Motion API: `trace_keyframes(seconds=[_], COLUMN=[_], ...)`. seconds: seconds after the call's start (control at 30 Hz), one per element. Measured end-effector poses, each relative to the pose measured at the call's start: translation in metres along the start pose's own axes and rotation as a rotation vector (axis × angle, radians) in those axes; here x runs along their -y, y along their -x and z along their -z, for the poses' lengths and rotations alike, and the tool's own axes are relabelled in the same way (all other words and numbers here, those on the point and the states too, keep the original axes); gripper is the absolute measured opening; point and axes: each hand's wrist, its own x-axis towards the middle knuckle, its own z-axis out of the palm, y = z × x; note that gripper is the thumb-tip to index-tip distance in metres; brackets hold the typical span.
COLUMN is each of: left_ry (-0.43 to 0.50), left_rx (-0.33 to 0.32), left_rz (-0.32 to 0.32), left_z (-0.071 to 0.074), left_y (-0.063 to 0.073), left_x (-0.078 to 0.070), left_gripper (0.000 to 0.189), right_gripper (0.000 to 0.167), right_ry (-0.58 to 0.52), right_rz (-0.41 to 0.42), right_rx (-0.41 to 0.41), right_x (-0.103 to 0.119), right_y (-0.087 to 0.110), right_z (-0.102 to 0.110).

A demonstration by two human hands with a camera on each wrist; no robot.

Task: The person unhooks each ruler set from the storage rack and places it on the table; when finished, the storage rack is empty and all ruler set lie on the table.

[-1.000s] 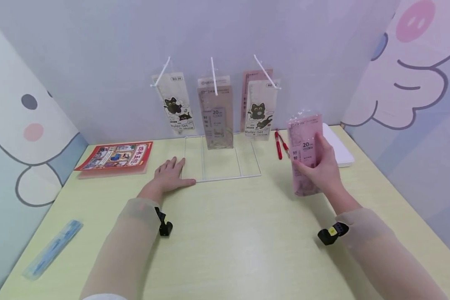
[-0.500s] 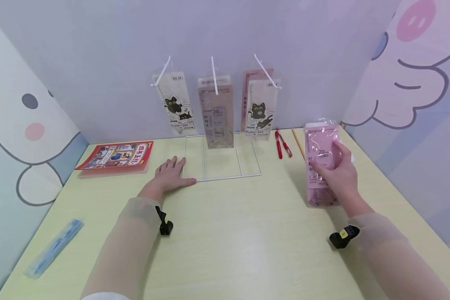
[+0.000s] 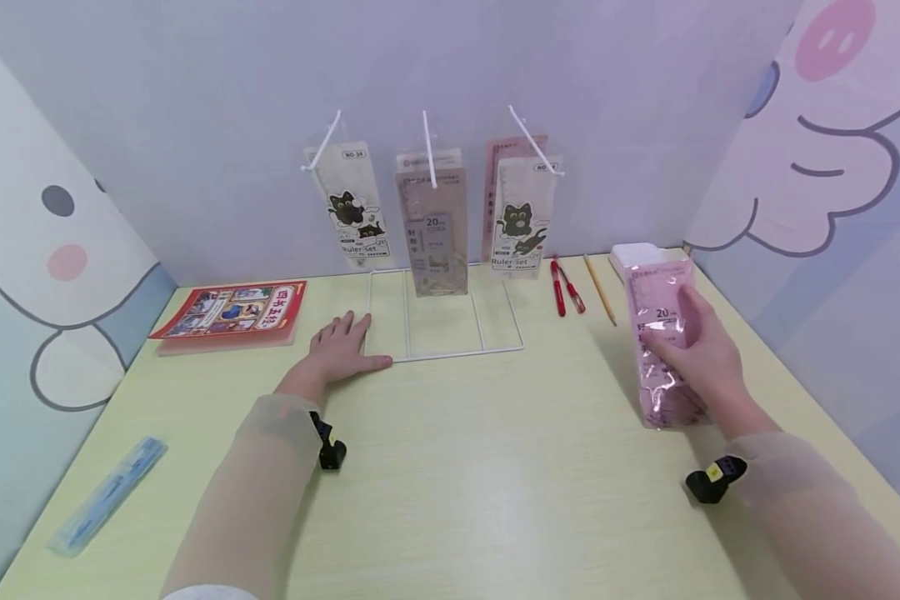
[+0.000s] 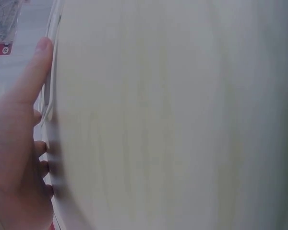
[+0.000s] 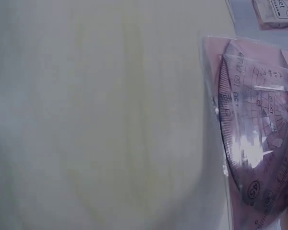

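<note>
My right hand [image 3: 701, 354] pinches a pink ruler set in a clear plastic sleeve [image 3: 656, 312], held upright over the right side of the table. The right wrist view shows a clear protractor [image 5: 254, 115] inside that sleeve. My left hand [image 3: 341, 346] lies with fingers spread at the left front corner of a white wire rack [image 3: 442, 357], its thumb along the front bar. From the rack's three prongs hang packaged ruler sets: a cat-print one [image 3: 352, 204] on the left, a brownish-pink one [image 3: 435, 233] in the middle, another cat-print one [image 3: 523, 217] on the right with a pink one behind.
Two red pens [image 3: 557, 287] and a yellow pencil [image 3: 600, 289] lie right of the rack. A white case [image 3: 633, 254] sits behind the held ruler set. At left are a red booklet [image 3: 232, 312] and a blue packaged ruler [image 3: 108, 497]. Walls border the table [image 3: 457, 483] behind and at both sides.
My right hand has carried the pink ruler set to the right and slightly toward me, uncovering the yellow pencil. The left hand has stayed at the rack.
</note>
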Motion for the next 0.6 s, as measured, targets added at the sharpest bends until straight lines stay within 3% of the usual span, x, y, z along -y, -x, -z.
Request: trace_keyframes(seconds=[0.27,0.6], left_ry=[0.005,0.007], left_rx=[-0.001,0.006], left_rz=[0.003,0.004], left_z=[0.000,0.001], left_y=[0.000,0.002], left_x=[0.000,-0.002], left_gripper=[0.106,0.106], right_gripper=[0.106,0.101], right_ry=[0.110,0.166], right_rz=[0.012,0.106], right_rx=[0.155,0.292], right_x=[-0.020,-0.044], right_y=[0.001,0.011], right_z=[0.010,0.020])
